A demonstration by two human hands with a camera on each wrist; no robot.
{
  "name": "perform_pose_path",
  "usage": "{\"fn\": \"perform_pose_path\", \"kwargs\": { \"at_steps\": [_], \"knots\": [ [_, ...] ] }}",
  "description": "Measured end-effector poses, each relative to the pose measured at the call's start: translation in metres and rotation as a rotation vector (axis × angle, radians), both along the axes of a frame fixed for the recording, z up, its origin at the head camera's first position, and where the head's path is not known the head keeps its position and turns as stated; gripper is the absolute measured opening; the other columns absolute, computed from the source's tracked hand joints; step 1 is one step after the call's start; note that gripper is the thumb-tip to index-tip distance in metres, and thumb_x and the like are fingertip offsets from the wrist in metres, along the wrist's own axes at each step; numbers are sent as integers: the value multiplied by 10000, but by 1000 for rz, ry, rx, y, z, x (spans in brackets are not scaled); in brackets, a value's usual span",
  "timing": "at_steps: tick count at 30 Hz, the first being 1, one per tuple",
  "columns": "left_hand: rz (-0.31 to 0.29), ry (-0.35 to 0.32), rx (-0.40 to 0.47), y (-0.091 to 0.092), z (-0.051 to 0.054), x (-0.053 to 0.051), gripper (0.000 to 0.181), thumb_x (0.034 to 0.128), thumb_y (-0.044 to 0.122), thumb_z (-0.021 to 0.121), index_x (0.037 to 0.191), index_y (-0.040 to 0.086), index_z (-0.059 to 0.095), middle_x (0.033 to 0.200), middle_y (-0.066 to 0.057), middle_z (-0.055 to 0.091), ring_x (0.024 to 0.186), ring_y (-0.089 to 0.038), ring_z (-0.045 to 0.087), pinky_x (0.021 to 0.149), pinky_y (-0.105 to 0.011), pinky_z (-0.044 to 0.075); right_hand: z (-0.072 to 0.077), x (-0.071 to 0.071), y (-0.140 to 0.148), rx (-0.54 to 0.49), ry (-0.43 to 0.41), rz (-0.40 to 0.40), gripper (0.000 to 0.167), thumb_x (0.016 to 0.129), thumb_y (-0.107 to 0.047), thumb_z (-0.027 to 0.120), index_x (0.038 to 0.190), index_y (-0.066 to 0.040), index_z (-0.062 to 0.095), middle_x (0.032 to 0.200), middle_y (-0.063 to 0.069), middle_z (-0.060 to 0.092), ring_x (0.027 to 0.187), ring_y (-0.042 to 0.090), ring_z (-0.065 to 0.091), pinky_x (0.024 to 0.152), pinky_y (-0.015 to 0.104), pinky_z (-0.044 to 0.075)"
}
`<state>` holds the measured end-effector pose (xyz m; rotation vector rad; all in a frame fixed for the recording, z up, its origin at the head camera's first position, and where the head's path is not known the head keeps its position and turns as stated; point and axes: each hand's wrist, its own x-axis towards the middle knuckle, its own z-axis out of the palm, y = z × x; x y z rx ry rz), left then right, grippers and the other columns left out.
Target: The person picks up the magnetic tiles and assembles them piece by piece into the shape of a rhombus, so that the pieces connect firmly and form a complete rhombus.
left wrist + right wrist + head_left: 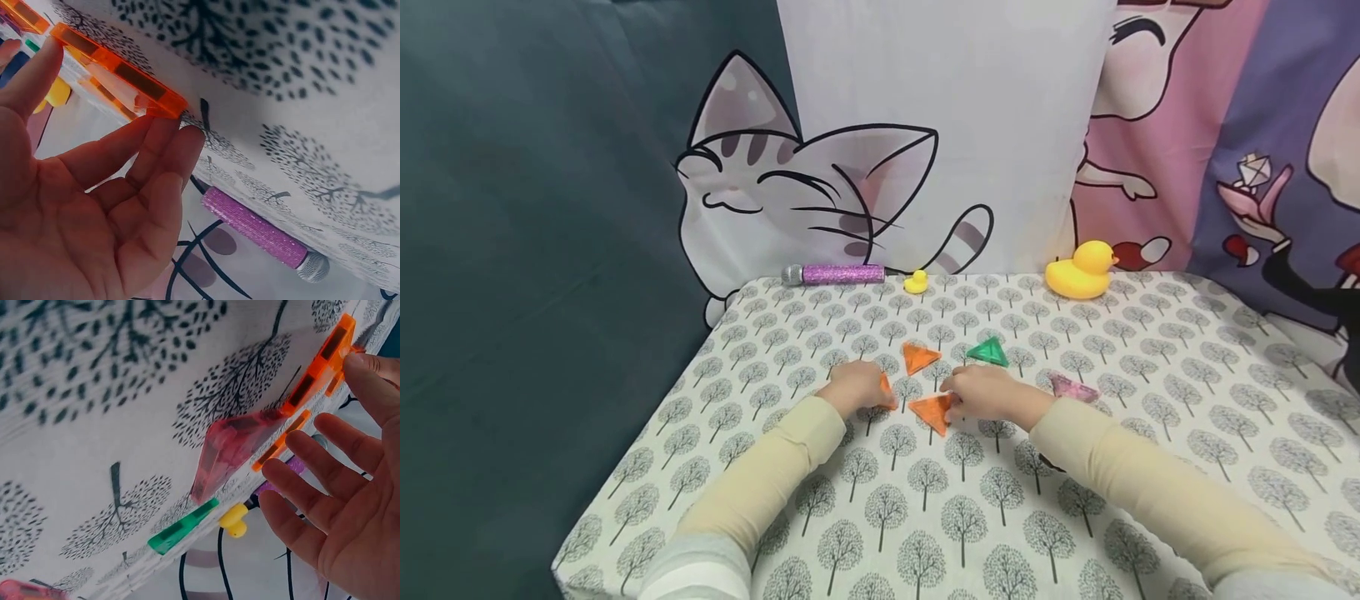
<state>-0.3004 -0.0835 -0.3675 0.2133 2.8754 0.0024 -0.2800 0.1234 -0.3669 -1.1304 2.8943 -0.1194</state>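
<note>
My left hand (856,388) pinches a translucent orange triangle tile (119,65) between its thumb and fingertips, at the tile's corners. To the right, my right hand (983,392) touches a second orange triangle tile (931,412) with its thumb; in the right wrist view its other fingers (300,506) are extended and loosely spread. A red triangle tile (228,450) lies close by those fingers, hidden behind the hand in the head view. Beyond both hands lies a third orange triangle tile (919,358), with a green triangle tile (989,352) to its right.
A pink triangle tile (1073,388) lies right of the right hand. Along the back edge of the tree-patterned tablecloth (760,500) are a purple glittery microphone (842,274), a small yellow duck (916,282) and a larger yellow duck (1081,272). A cartoon-printed curtain (1030,100) hangs behind.
</note>
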Motion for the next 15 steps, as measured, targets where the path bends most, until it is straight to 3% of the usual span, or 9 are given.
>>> {"fn": "perform_pose_path", "kwargs": {
  "at_steps": [5, 10, 15],
  "knots": [
    [27, 1, -6, 3, 3, 1, 413, 672, 543, 642, 708, 143, 549, 647, 9, 524, 585, -136, 451, 577, -310, 387, -2, -2, -5, 35, -41, -40, 422, 666, -339, 716, 1013, -115, 630, 896, 1, 584, 781, 168, 547, 612, 315, 451],
    [46, -3, -3, 4, 4, 3, 412, 663, 541, 654, 690, 145, 542, 643, 9, 523, 576, -134, 444, 558, -304, 386, -4, -3, -7, 40, -79, -31, 399, 666, -331, 722, 997, -123, 644, 810, -35, 553, 730, 144, 527, 625, 304, 443],
    [57, 7, 15, 3, 3, 0, 411, 648, 542, 666, 646, 151, 539, 609, 17, 483, 552, -126, 426, 530, -294, 383, -3, -6, -9, 38, -99, -20, 299, 668, -344, 714, 889, -148, 662, 737, -77, 503, 683, 98, 485, 629, 268, 421]
  ]
}}
